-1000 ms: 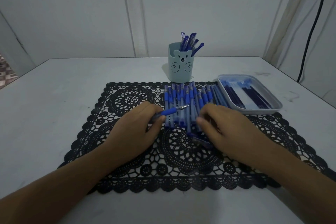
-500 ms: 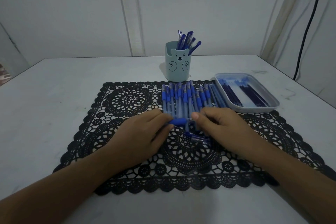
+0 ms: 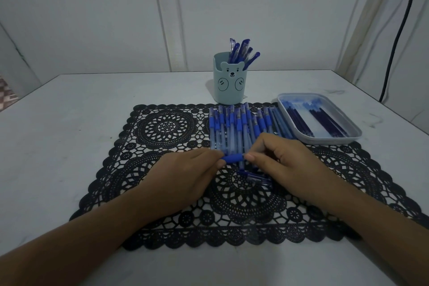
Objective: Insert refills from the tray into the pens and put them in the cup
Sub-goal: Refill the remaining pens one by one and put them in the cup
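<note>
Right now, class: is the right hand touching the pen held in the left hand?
Touching. The head view shows the right hand pinching one end of the pen, the left hand gripping the other.

One blue pen (image 3: pixel 232 158) in the pinch of left hand (image 3: pixel 185 176) and right hand (image 3: pixel 285 162), above the mat (image 3: pixel 162 127); cup (image 3: pixel 229 83) at twelve o'clock, tray (image 3: pixel 329 140) at two.

mat (image 3: pixel 162 193) lies on the table (image 3: pixel 69 123). cup (image 3: pixel 229 90) stands just behind its far edge, finished pens (image 3: pixel 242 50) in it. row of pens (image 3: pixel 232 127) lies on the mat in front of the cup, tray (image 3: pixel 325 140) just right of the row, refills (image 3: pixel 299 119) inside. left hand (image 3: pixel 185 179) and right hand (image 3: pixel 285 165) meet at the row's near end, each pinching one pen (image 3: pixel 232 158) crosswise between them, a loose piece (image 3: pixel 257 179) on the mat just in front.
</note>
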### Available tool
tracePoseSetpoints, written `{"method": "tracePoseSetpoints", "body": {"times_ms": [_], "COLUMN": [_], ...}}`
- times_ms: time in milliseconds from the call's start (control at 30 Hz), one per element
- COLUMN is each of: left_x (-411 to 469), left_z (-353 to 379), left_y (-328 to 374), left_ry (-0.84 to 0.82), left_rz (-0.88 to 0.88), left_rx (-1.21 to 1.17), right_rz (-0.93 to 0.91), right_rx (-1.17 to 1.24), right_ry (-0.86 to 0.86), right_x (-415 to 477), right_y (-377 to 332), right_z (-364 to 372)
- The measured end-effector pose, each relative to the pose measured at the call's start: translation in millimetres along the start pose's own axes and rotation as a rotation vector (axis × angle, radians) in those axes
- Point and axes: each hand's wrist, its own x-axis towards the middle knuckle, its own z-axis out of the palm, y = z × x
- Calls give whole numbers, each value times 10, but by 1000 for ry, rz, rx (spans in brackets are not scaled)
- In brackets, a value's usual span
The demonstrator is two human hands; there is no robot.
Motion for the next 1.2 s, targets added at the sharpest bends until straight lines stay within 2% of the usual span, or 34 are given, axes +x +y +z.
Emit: {"method": "tracePoseSetpoints", "body": {"times_ms": [900,1067,1200], "left_x": [1,1,5], "left_z": [15,17,8], "left_y": [-20,-12,-11], "left_ry": [-21,-15,-25], "left_rz": [-28,-25,-47], "left_rx": [-5,9,2], "right_rz": [30,28,26], "right_rx": [26,-32,22], "right_ry": [-15,-20,-19], "right_x": [5,11,5], "right_y": [10,7,2], "right_z": [1,-4,-14]}}
